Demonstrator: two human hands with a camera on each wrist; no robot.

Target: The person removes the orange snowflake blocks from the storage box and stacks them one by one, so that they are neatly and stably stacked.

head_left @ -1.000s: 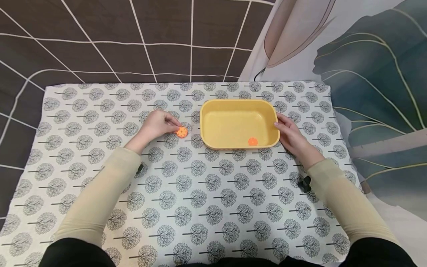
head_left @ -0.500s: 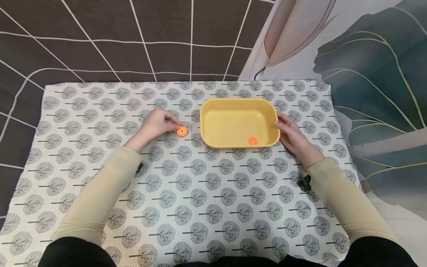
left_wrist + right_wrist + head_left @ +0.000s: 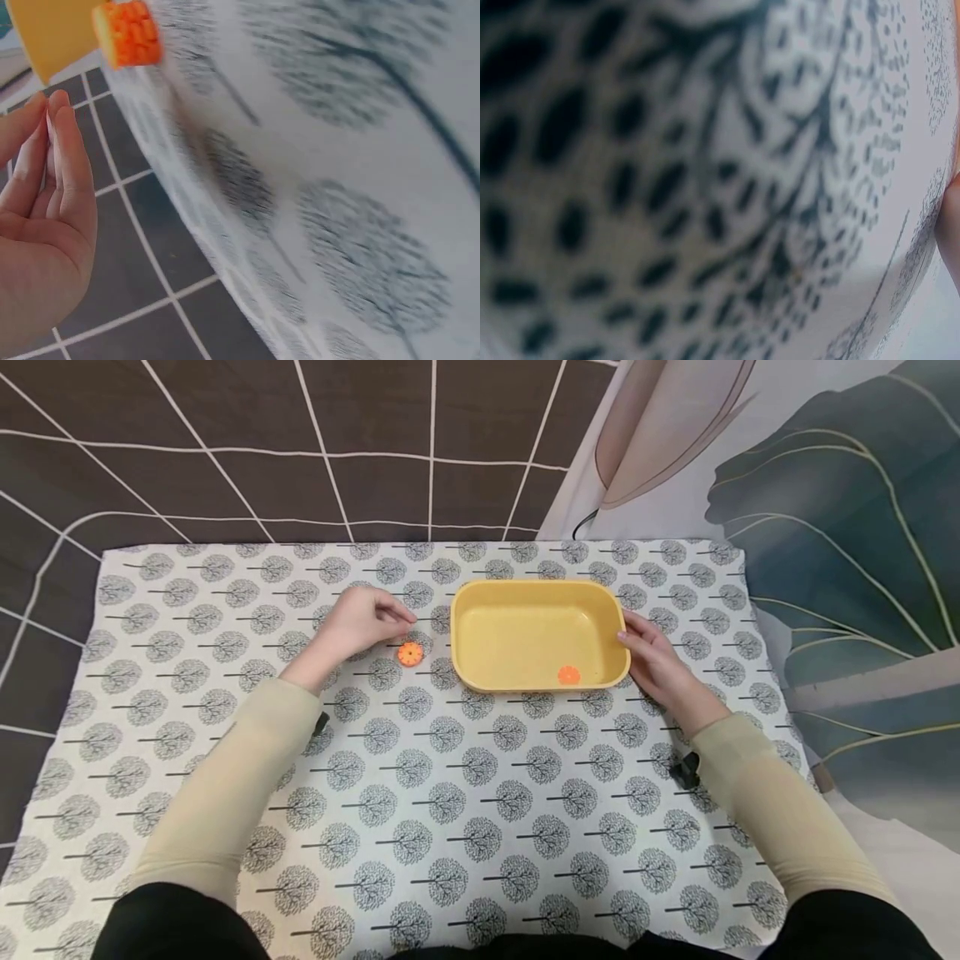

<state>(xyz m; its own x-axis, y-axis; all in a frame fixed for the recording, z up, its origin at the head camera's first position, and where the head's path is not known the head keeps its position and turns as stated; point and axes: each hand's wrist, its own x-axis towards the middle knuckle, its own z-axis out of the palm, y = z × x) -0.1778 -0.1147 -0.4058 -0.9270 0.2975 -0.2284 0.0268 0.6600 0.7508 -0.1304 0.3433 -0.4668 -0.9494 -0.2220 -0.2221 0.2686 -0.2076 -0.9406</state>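
Observation:
A small orange toy wheel (image 3: 409, 654) lies on the patterned cloth, left of a yellow basin (image 3: 525, 635). Chunky tread shows round the wheel (image 3: 135, 34) in the left wrist view. Just above and behind it hovers my left hand (image 3: 365, 618), thumb and fingertips drawn together with nothing between them; the wheel is apart from the fingers. My right hand (image 3: 655, 662) holds the basin's right wall, thumb at the rim and the other fingers outside, partly hidden. Inside the basin, near its front right, sits a flat-looking orange piece with a scalloped edge (image 3: 568, 675).
A white cloth (image 3: 480, 827) with grey tree prints covers the table. Its far edge meets a dark curtain (image 3: 375, 493) with white grid lines. Leaf-patterned fabric (image 3: 840, 552) hangs at the right. Mostly blurred cloth fills the right wrist view.
My left hand has let go of the orange toy wheel and lifted slightly up and away from it. The wheel stays in place. The right hand and basin have not moved.

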